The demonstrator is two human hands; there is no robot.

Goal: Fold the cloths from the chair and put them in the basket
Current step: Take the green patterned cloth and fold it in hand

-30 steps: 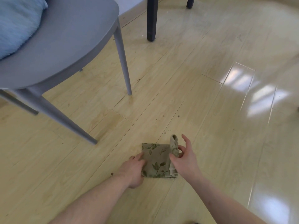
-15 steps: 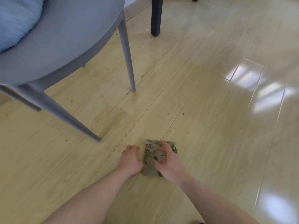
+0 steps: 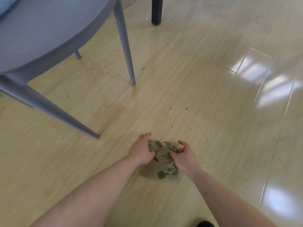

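- Both hands are down on a small folded cloth (image 3: pixel 161 161) lying flat on the floor (image 3: pixel 213 95).
- The left hand (image 3: pixel 141 151) sits at the cloth's left edge, fingers bent over its far left corner; whether it actually grips the fabric I cannot tell.
- The right hand (image 3: pixel 184 158) rests on the right half of the cloth with its fingers curled and spread like a claw, thumb tip on the fabric, index finger raised; a firm hold cannot be made out.
- The cloth is grey-beige with a green leaf print, folded to a rough rectangle. No label, brand or writing is readable on it or anywhere else.
- The floor is pale yellow wood-look planks, glossy, with bright window reflections along the right side and small dark specks scattered around the middle.
- A grey chair (image 3: pixel 49 35) stands to the left and farther from the person than the cloth, its nearest front leg ending near the left hand but apart from it.
- A bit of fluffy blue fabric (image 3: pixel 7 4) shows on the seat at the top left corner.
- A dark furniture leg (image 3: pixel 156 11) stands at the top edge.
- A dark shape (image 3: pixel 205 224) peeks in at the bottom edge, too cut off to identify.
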